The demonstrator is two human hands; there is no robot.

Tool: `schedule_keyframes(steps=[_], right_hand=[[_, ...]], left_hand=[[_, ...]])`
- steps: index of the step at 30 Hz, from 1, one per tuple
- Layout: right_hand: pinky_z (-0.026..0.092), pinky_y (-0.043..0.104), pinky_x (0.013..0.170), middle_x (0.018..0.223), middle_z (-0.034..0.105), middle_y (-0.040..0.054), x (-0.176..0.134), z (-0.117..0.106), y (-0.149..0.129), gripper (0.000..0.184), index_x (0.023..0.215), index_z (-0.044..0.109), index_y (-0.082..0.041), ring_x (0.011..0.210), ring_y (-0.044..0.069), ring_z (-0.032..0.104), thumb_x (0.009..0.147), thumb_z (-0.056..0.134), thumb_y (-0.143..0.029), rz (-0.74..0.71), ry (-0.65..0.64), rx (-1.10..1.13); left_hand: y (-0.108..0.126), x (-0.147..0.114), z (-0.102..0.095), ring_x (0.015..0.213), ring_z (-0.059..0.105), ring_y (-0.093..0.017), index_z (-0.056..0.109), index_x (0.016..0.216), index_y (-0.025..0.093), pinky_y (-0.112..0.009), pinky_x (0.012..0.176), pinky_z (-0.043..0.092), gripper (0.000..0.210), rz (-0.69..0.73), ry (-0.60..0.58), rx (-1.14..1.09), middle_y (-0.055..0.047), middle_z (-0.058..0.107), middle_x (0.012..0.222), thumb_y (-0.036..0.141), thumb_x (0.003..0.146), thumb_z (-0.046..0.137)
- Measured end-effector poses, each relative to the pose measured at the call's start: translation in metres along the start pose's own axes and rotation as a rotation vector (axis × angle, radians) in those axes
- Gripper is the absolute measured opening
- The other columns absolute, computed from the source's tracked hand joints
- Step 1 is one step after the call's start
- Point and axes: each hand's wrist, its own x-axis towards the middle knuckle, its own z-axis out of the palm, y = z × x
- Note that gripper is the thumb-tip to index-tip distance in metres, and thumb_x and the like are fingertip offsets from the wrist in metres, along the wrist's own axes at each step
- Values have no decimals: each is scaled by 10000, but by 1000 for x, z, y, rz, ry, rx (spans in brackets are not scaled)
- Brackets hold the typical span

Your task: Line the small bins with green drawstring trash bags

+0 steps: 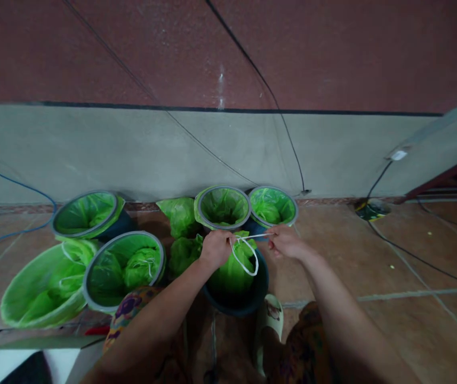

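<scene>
A bright green bag (pixel 232 274) stands gathered at its top inside a dark bucket (pixel 262 290) in front of me. White string (pixel 254 264) loops around or beside the bag's neck; which of the two I cannot tell. My left hand (pixel 217 248) is closed at the bag's top, pinching the string. To the right, my right hand (pixel 286 241) is also closed and holds the other end, with the string stretched straight between both hands. The fingertips of each hand are partly hidden.
Lined buckets stand behind: a middle one (pixel 224 189), a right one (pixel 295 210) and a left one (pixel 86 232). A lined bucket (pixel 88 288) and a wide green-lined basket (pixel 8 306) are at left. Green bags (pixel 180 216) lie between. Cables (pixel 424 258) cross the tiles.
</scene>
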Motion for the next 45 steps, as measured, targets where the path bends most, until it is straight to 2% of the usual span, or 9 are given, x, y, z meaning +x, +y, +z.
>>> schedule_keyframes(steps=[7,11,14,17,22,28,32,37,45], right_hand=[[481,306,432,427,520,-14,5,-3,8,49,737,550,-186,361,148,516,775,537,-157,151,31,-43],[455,238,429,492,553,-19,-2,-5,0,53,752,544,-182,383,109,516,796,514,-173,13,-37,111],[440,198,452,549,582,-24,-10,-7,-6,47,763,540,-179,423,82,514,786,526,-216,-133,-142,259],[455,202,518,638,623,-10,-18,-7,-12,123,822,570,-164,505,82,546,785,557,-280,-284,-325,347],[464,230,599,689,631,3,-31,-2,-24,207,874,589,-161,595,98,563,815,568,-358,-406,-483,409],[446,229,568,717,627,-5,-26,13,-31,216,915,580,-168,563,91,536,799,572,-349,-449,-375,389],[402,203,488,872,660,8,-15,23,-25,388,1090,546,-199,541,79,533,710,608,-243,-411,-183,287],[350,185,428,788,659,19,-8,34,-12,190,881,618,-168,520,84,525,725,525,-223,-368,-405,37],[310,181,400,501,449,-63,-3,30,-10,271,678,572,-178,426,65,407,755,575,-438,-304,-290,46]], left_hand=[[-8,0,-5,706,625,-194,679,621,176,-286,690,458,190,-117,-74,-71,-52,662,659,214,745,539],[0,5,-1,471,476,-109,547,490,166,-231,505,368,230,-377,-120,-613,15,480,450,226,711,524],[6,7,5,421,427,-62,505,515,157,-205,439,313,210,-545,-102,-1059,1,568,555,252,701,530],[10,9,12,431,453,-55,503,562,153,-197,442,330,232,-578,-118,-1221,-9,590,603,311,723,559],[14,7,14,508,486,-73,586,660,134,-203,527,394,205,-308,-331,-1133,27,531,557,312,654,688],[17,-2,16,527,458,-78,697,777,125,-191,512,340,235,48,-407,-797,23,554,580,345,764,618],[16,-3,19,490,472,-87,681,754,116,-199,493,337,310,57,-323,-718,16,526,537,347,853,500],[13,0,14,466,473,-80,636,750,134,-189,496,351,278,36,-255,-745,36,505,493,291,869,439],[15,4,14,410,483,-67,619,710,142,-194,464,393,184,-226,-120,-956,49,529,500,229,819,499]])
